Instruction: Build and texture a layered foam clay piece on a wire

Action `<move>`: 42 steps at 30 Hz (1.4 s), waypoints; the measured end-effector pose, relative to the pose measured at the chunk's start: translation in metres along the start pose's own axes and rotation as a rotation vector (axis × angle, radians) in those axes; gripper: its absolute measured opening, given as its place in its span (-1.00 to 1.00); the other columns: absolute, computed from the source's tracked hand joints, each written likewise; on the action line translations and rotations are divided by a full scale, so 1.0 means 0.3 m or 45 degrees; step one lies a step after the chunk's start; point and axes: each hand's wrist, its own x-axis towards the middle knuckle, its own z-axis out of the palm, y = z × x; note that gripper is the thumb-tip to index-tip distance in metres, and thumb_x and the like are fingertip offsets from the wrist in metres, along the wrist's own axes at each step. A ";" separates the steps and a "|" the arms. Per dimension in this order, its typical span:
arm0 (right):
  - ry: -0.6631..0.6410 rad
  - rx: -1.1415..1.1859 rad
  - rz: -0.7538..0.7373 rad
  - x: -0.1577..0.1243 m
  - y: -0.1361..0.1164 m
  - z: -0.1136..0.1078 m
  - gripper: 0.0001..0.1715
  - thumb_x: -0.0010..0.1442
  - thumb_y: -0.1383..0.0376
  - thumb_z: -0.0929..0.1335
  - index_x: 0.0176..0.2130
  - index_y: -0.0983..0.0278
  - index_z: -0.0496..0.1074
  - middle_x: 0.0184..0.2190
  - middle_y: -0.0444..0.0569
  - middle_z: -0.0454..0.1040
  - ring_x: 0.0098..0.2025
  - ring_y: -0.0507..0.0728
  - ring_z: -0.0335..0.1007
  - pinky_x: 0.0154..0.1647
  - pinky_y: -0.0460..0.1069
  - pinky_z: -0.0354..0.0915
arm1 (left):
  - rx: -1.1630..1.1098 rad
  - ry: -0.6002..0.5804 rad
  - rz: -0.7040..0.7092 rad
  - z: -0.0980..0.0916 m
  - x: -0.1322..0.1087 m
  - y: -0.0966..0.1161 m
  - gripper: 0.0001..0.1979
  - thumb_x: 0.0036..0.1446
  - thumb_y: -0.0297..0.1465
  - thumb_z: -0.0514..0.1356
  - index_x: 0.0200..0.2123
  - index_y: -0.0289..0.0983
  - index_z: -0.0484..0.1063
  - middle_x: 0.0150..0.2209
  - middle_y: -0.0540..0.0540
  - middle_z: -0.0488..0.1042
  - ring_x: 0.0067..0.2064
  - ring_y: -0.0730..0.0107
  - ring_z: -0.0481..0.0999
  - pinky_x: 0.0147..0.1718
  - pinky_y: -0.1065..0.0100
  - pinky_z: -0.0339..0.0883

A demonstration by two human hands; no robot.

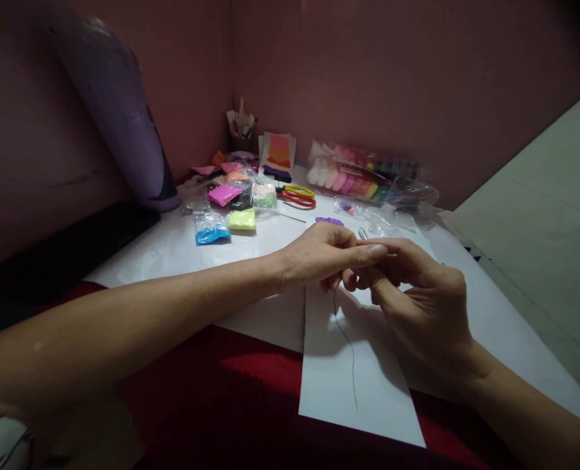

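My left hand (326, 256) and my right hand (419, 297) meet fingertip to fingertip above a white sheet of paper (363, 385). Both hands are closed in a pinch. A thin dark wire (348, 346) hangs from between the fingers and trails down across the paper. Which hand grips the wire is hidden by the fingers. A small purple clay piece (329, 221) lies just beyond my left hand. A small metal tool tip (363, 233) shows above my fingers.
Small bags of coloured clay lie at the back: blue (212, 234), yellow-green (241, 219), pink (224, 194). A big pack of clay sticks (363, 175), red and yellow rings (298, 195), a picture card (278, 153), a cup (241, 130) and a purple cushion (116, 104) stand near the wall.
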 end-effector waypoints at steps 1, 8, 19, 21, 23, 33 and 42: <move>0.004 -0.014 -0.001 0.000 0.000 -0.001 -0.81 0.21 0.43 0.36 -0.19 0.17 0.44 -0.55 -0.24 0.49 -0.53 0.00 0.47 -0.49 -0.10 0.39 | 0.003 -0.002 0.000 0.000 0.000 0.000 -0.51 0.05 0.03 0.21 -0.51 -0.32 0.32 -0.59 0.01 0.38 -0.62 0.60 0.30 -0.63 0.49 0.18; 0.030 -0.034 0.000 -0.004 -0.001 -0.005 -0.83 0.20 0.42 0.37 -0.20 0.16 0.44 -0.55 -0.24 0.48 -0.54 0.00 0.46 -0.50 -0.10 0.39 | 0.010 -0.008 -0.007 -0.001 -0.002 0.001 -0.50 0.06 0.05 0.18 -0.49 -0.32 0.33 -0.58 0.01 0.39 -0.60 0.59 0.31 -0.60 0.49 0.19; 0.030 0.006 -0.003 -0.003 -0.002 -0.004 -0.83 0.20 0.44 0.37 -0.22 0.18 0.44 -0.54 -0.24 0.49 -0.51 -0.01 0.45 -0.43 -0.09 0.40 | -0.004 -0.034 0.004 -0.001 -0.002 0.001 -0.48 0.07 0.07 0.16 -0.49 -0.32 0.34 -0.59 0.01 0.37 -0.61 0.59 0.31 -0.61 0.49 0.19; 0.030 -0.011 -0.008 -0.003 -0.002 -0.005 -0.84 0.20 0.44 0.37 -0.23 0.18 0.44 -0.54 -0.24 0.49 -0.51 -0.01 0.45 -0.43 -0.09 0.40 | -0.008 -0.030 0.003 -0.001 -0.002 0.001 -0.49 0.07 0.06 0.17 -0.49 -0.33 0.34 -0.59 0.00 0.37 -0.60 0.59 0.31 -0.61 0.49 0.20; 0.027 -0.035 -0.009 -0.002 -0.002 -0.005 -0.84 0.21 0.43 0.37 -0.22 0.18 0.44 -0.55 -0.24 0.49 -0.53 -0.01 0.44 -0.45 -0.09 0.40 | -0.004 -0.026 0.001 0.000 -0.001 0.001 -0.48 0.07 0.06 0.17 -0.50 -0.33 0.34 -0.59 0.00 0.37 -0.61 0.60 0.31 -0.61 0.50 0.19; 0.036 -0.090 -0.011 0.001 -0.007 -0.004 -0.83 0.20 0.44 0.36 -0.23 0.16 0.44 -0.57 -0.23 0.47 -0.57 0.00 0.42 -0.52 -0.10 0.39 | 0.027 -0.025 -0.008 -0.003 0.001 0.000 -0.48 0.05 0.08 0.17 -0.51 -0.32 0.34 -0.59 0.01 0.38 -0.61 0.59 0.31 -0.61 0.49 0.20; 0.025 -0.053 -0.007 0.002 -0.004 -0.001 -0.80 0.19 0.46 0.36 -0.22 0.18 0.45 -0.56 -0.25 0.47 -0.54 -0.03 0.43 -0.47 -0.11 0.38 | 0.029 -0.024 -0.009 -0.002 -0.001 0.002 -0.51 0.08 0.04 0.18 -0.50 -0.32 0.33 -0.58 0.00 0.38 -0.60 0.58 0.31 -0.61 0.49 0.20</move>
